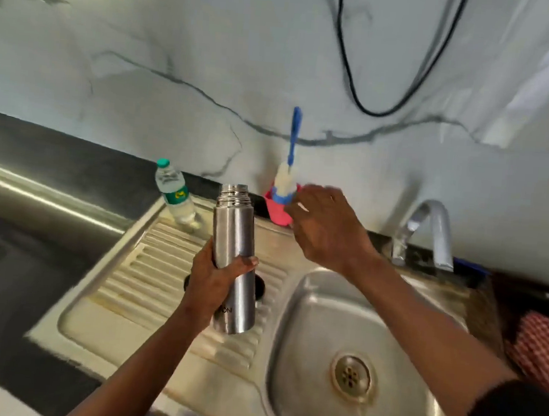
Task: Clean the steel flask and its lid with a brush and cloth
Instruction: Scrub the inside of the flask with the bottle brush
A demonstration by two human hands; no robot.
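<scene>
A person stands at a kitchen sink, seen from above through a head-worn camera. The left hand (208,280) is wrapped around the middle of a tall cylindrical brushed-steel flask (234,257), holding it upright above the ribbed steel draining board (148,263). The flask's threaded neck is bare, so the lid is already off. A dark round object (261,288) lies on the draining board just behind the flask; it may be the lid, but it is mostly hidden.

The right hand (326,227) is empty, fingers loosely spread, and sits just beside a bottle brush with white bristles and a long blue handle (287,175). The brush stands bristles-down in a small pink plastic holder (277,213) against the wall.

By the look of it the task is at its start: the flask is open, but the brush is not yet picked up, and no scrubbing or wiping shows. No water runs from the chrome tap (430,231), and the steel sink basin (323,311) looks dry. A red-and-white checked cloth (539,350) lies at the right edge.

A small clear plastic water bottle with a green cap (176,194) stands at the back of the draining board. The dark stone tabletop (72,157) runs to the left. The wall is pale marble-patterned tile with a black cable (353,88) looping down it.
</scene>
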